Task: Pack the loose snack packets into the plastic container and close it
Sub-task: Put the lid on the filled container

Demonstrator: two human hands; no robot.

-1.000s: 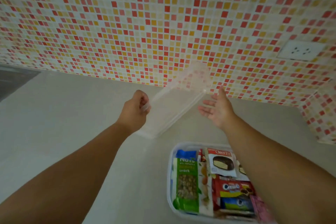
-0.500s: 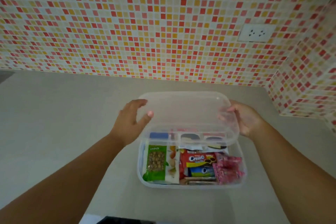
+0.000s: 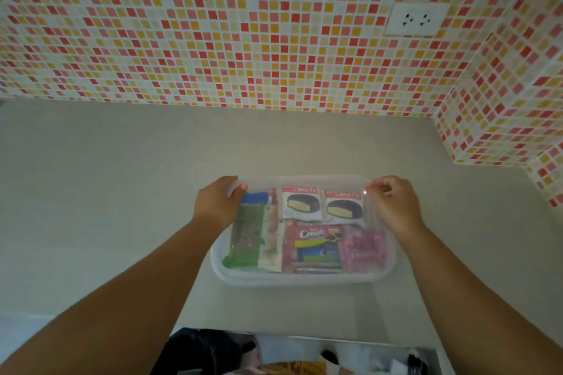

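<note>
A clear plastic container [image 3: 292, 278] stands on the grey counter, full of snack packets: a green nut packet [image 3: 247, 231], two choco pie packets [image 3: 301, 202], a red cream-biscuit packet [image 3: 312, 240] and a pink packet [image 3: 364, 250]. The translucent lid [image 3: 304, 181] lies flat over the container and the packets show through it. My left hand [image 3: 217, 202] grips the lid's far left corner. My right hand [image 3: 393, 204] pinches the far right corner.
A wall of red, orange and yellow mosaic tiles runs behind the counter and turns forward at the right [image 3: 499, 119]. A white power socket [image 3: 416, 20] sits on that wall. The counter's front edge [image 3: 304, 335] is near me, with dark and white items below it.
The lid was held up and tilted in my left hand, then brought over the container by both hands. It now lies flat on the container, with both hands at its far corners.
</note>
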